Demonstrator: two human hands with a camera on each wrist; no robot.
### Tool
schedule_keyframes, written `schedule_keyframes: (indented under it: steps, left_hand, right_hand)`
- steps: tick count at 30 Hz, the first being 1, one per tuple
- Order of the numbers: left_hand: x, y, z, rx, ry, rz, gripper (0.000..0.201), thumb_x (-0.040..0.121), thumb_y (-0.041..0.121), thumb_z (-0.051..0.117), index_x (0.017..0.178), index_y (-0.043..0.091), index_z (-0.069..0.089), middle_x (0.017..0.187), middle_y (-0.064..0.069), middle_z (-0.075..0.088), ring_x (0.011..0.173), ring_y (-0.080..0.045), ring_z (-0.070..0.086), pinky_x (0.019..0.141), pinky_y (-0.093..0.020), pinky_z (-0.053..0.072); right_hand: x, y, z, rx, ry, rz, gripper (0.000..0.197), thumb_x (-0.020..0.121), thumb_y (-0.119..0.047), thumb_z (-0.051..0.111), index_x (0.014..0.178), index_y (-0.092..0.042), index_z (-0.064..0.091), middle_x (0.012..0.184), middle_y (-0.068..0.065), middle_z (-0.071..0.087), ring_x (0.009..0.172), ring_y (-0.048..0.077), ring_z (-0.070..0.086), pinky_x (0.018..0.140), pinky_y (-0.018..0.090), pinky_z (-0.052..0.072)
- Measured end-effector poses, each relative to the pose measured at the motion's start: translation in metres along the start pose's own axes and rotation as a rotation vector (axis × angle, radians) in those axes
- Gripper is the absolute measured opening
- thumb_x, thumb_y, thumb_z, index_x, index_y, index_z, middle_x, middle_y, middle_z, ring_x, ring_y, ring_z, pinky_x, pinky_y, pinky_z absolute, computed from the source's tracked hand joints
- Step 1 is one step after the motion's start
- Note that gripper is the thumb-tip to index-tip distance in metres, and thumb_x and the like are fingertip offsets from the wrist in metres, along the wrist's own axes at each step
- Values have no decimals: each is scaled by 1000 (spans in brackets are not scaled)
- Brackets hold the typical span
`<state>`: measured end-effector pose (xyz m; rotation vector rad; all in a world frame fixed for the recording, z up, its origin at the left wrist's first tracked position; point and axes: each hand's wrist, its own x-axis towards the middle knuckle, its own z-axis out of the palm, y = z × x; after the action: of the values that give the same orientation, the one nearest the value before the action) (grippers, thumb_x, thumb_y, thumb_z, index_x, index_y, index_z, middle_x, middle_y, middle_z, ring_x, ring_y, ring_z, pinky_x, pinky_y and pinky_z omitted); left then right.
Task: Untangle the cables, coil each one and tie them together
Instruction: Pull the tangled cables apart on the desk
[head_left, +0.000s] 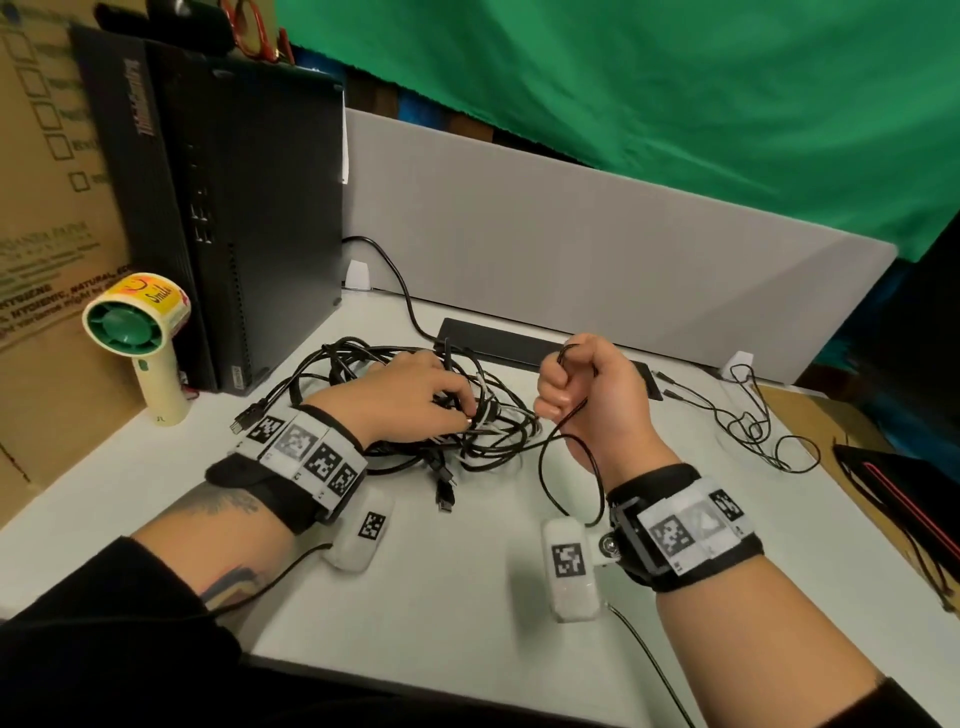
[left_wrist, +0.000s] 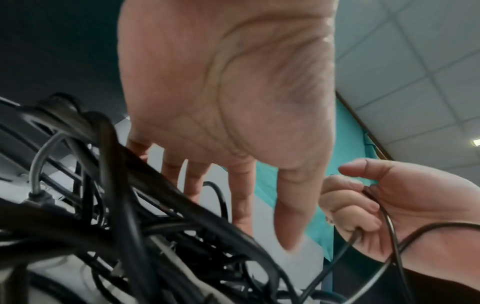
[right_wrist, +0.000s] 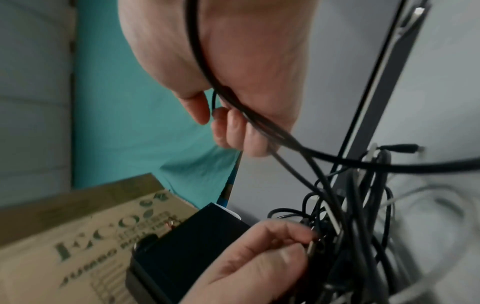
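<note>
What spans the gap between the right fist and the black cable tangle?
In the head view, one thin black cable runs from the right hand down into the tangled pile; otherwise bare white desk.

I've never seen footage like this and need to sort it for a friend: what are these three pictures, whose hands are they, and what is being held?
No machine here: a person works with two bare hands, wearing a camera on the head and one on each wrist. The big picture is from the head, looking down at a white desk. The other two look along each hand from the wrist.

On the desk lies a tangle of black cables. Beside it stand a small hand fan and a black computer tower.

The left hand reaches into the tangle, its fingertips pinching something small there; what exactly is hard to tell. The right hand is raised in a fist, its grip closed round a thin black cable that loops down towards the tangle.
</note>
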<state>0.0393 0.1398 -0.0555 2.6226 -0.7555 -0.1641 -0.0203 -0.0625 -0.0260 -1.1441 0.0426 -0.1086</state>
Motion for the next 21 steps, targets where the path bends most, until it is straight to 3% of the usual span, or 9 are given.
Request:
schedule_keyframes:
  steps: [1, 3, 7, 10, 13, 17, 19, 21]
  left_hand:
    - [-1, -1, 1, 24, -30, -6, 24, 78, 60, 69, 101, 52, 63, 118, 13, 46, 121, -16, 40, 110, -46, 30]
    - [-3, -2, 3, 69, -109, -1, 39, 68, 68, 75, 100, 49, 63, 113, 14, 48, 114, -15, 44, 108, -45, 32]
    - [-3, 0, 6, 80, -168, -6, 38, 66, 58, 83, 97, 46, 63, 109, 12, 49, 107, -16, 50, 101, -45, 42]
    - [-1, 1, 10, 68, -159, 0, 33, 72, 45, 83, 95, 44, 60, 109, 11, 46, 103, -17, 53, 94, -40, 46]
    - [1, -2, 12, 43, -143, 8, 28, 81, 36, 78, 99, 42, 56, 106, 12, 42, 96, -14, 52, 77, -30, 41]
    - [3, -6, 9, 35, -44, 36, 23, 92, 32, 66, 105, 45, 53, 106, 12, 44, 86, -7, 52, 66, -23, 35]
    - [4, -8, 6, 29, -8, 20, 27, 96, 26, 61, 107, 50, 55, 105, 13, 43, 85, -7, 51, 71, -26, 39]
    - [5, -9, 5, 23, -32, 2, 30, 96, 23, 61, 105, 52, 59, 106, 13, 44, 90, -10, 53, 81, -32, 44]
  right_hand:
    - [1, 2, 1, -147, 44, -18, 25, 86, -12, 49, 65, -18, 36, 59, 3, 36, 46, 15, 25, 46, 25, 23]
    - [2, 8, 0, -556, 101, -90, 26, 85, -11, 65, 73, -17, 44, 57, 0, 42, 45, 14, 31, 44, 25, 27]
    - [-4, 16, -5, -1319, -76, 21, 41, 76, -16, 81, 104, -22, 52, 76, 1, 58, 60, 15, 51, 50, 29, 43]
    - [-10, 19, -5, -1674, -178, 89, 37, 74, -22, 83, 106, -20, 64, 87, -1, 59, 74, 16, 57, 55, 23, 45]
    - [-11, 19, -4, -1756, -190, 106, 25, 80, -31, 80, 98, -16, 71, 82, -6, 54, 78, 15, 56, 55, 20, 38]
    - [-8, 11, -3, -1592, -50, -16, 15, 85, -31, 77, 90, -17, 75, 73, -9, 53, 65, 8, 48, 57, 24, 36]
    - [-7, 7, -2, -1499, 19, -63, 15, 87, -30, 75, 87, -15, 75, 71, -6, 55, 66, 14, 51, 61, 25, 39]
    - [-6, 5, 0, -1561, 2, -16, 22, 88, -34, 75, 83, -13, 72, 71, -2, 57, 67, 17, 53, 57, 24, 39]
